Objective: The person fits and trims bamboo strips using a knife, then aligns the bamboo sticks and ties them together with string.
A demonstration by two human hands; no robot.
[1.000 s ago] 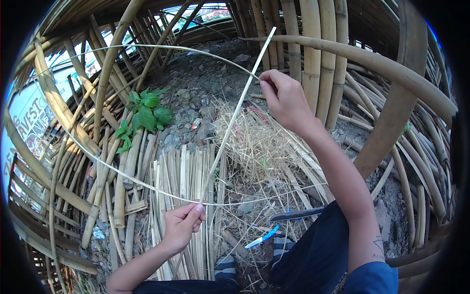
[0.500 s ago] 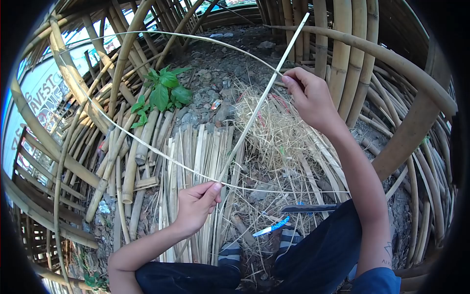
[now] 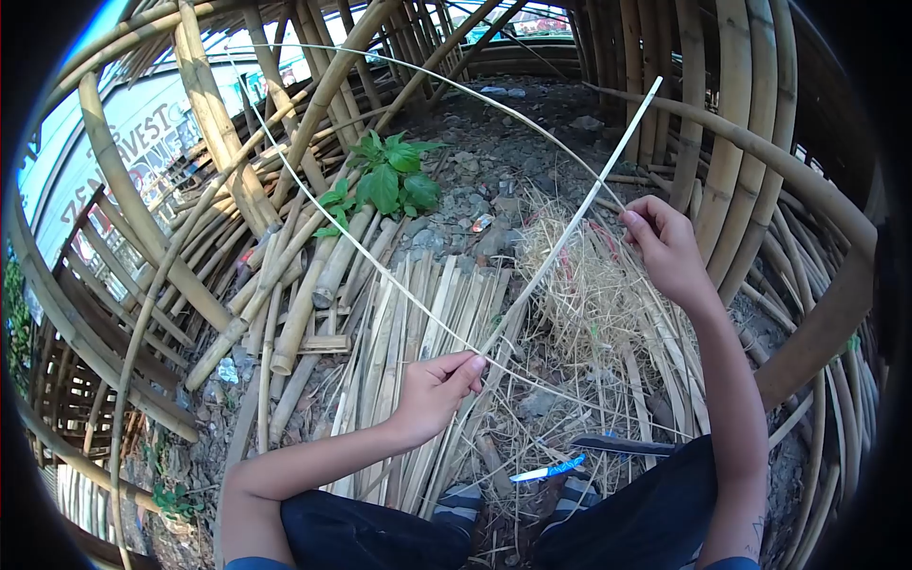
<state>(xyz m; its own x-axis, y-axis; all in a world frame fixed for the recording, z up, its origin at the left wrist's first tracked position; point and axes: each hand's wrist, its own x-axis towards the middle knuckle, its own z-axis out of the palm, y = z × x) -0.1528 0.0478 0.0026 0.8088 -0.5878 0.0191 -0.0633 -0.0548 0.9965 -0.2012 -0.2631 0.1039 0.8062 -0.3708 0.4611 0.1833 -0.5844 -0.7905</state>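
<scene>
My left hand (image 3: pixel 439 397) pinches a thin bamboo strip (image 3: pixel 418 300) where it crosses a wider pale bamboo strip (image 3: pixel 577 220). Between the fingers of my right hand (image 3: pixel 665 249) is the other end part of the thin strip, which loops far out to the upper left and back. The wider strip slants from my left hand up to the right, its upper end free and standing to the left of and above my right hand. Under it lie a pile of split bamboo (image 3: pixel 413 323) and a heap of fine shavings (image 3: pixel 589 275).
A blue-and-white knife-like tool (image 3: pixel 548 469) and a dark blade (image 3: pixel 622 446) lie by my feet. Bamboo poles (image 3: pixel 328 271) and a green plant (image 3: pixel 388 186) are ahead to the left. A bent bamboo pole (image 3: pixel 760 147) arches at the right.
The view has turned left, so everything appears further right. The thin strip has slipped out of line with the wider strip near my right hand, which sits slightly lower and further from it.
</scene>
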